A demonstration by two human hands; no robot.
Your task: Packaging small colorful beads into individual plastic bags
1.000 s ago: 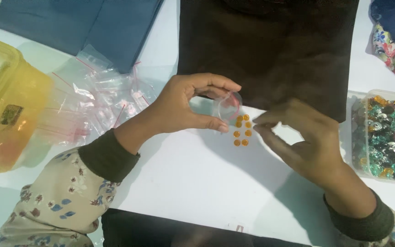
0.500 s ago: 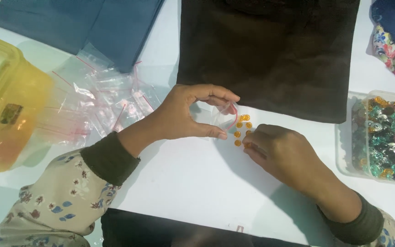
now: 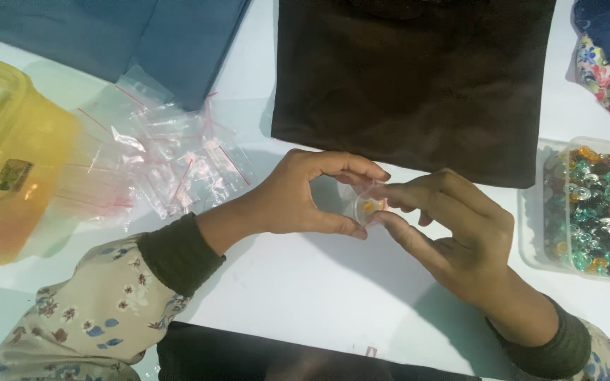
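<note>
Head view: both hands' fingers (image 3: 361,169) pinch a small clear bag (image 3: 367,206) holding orange beads (image 3: 368,207)

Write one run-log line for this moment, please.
left hand: holds small clear bag | right hand: pinches bag mouth | orange beads: inside bag | bead box: at right

The white bench (image 3: 305,310) is carrying everything. The dark brown square cloth (image 3: 411,77) is lying at its far edge, with the folded blue cloth (image 3: 128,39) sitting toward the far left corner. The heap of small clear zip bags (image 3: 171,162) is resting just in front of that, beside the yellow plastic tub (image 3: 8,155) at the left edge. The clear plastic box of mixed beads (image 3: 594,208) is sitting at the right edge. Mid-bench, the left hand (image 3: 298,197) and right hand (image 3: 453,226) are meeting around the small clear bag with orange beads (image 3: 367,206).
</note>
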